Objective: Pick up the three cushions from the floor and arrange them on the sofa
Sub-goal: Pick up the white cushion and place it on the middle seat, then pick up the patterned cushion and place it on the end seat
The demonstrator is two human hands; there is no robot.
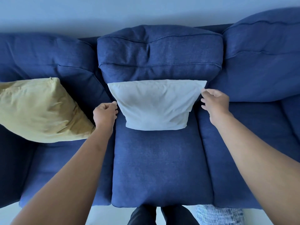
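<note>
White cushion stands propped against the middle back cushion of the blue sofa, bottom edge on the seat, so it leans and needs no holding. We judge that this is why both our hands are off it or nearly so.

Left hand: fingers curled loosely inward, almost a fist, holding nothing. The white cushion's lower left edge lies just beyond the knuckles; we cannot tell touch from a narrow gap.

Right hand: fingers spread and slightly bent, nothing pinched. The upper fingertip sits at the cushion's top right corner, touching or just shy of it; probably squaring that corner or letting go.

Yellow cushion lies well outward of the left hand's knuckles, tilted on the left seat against its back, one corner pointing toward the wrist.

A striped cushion shows on the floor below the right forearm, beside our feet; likely the third, not yet lifted. Right seat, beyond the right hand's fingers, is free for it.

Two placed, one to go, by our reckoning.
</note>
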